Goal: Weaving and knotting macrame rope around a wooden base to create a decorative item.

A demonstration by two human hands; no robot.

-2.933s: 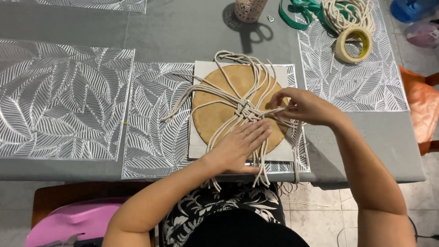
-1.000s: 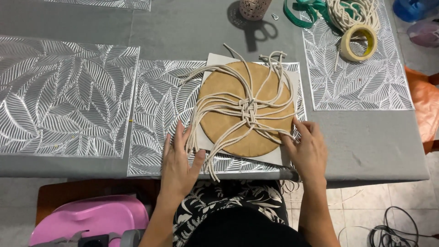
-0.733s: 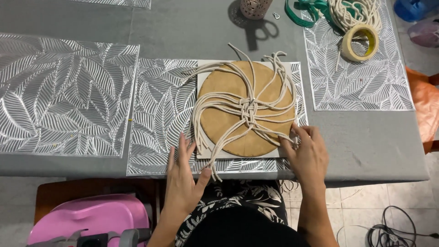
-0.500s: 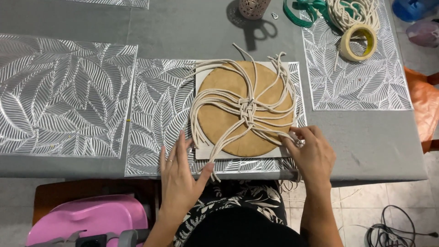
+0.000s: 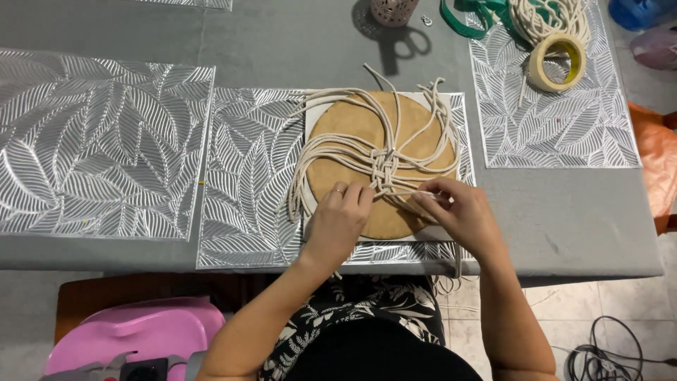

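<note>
A round tan board [image 5: 349, 130] lies on a white square base [image 5: 314, 109] at the table's near middle. Cream cords [image 5: 384, 166] cross it and meet in a woven knot near its centre. My left hand [image 5: 338, 222] rests flat on the board's near left part, fingers together, fingertips touching the cords just left of the knot. Just right of the knot, my right hand [image 5: 458, 212] pinches one cord strand between thumb and fingers.
Silver leaf-pattern placemats [image 5: 99, 141] cover the grey table [image 5: 282, 49]. A tape roll [image 5: 557, 60], a cord bundle [image 5: 543, 17] and green ribbon [image 5: 469, 14] lie far right. A patterned cup [image 5: 391, 10] stands at the back. A pink stool [image 5: 134, 335] is below left.
Both hands moved up from the table's near edge onto the board. The left now lies on the cords by the knot; the right has taken hold of a strand.
</note>
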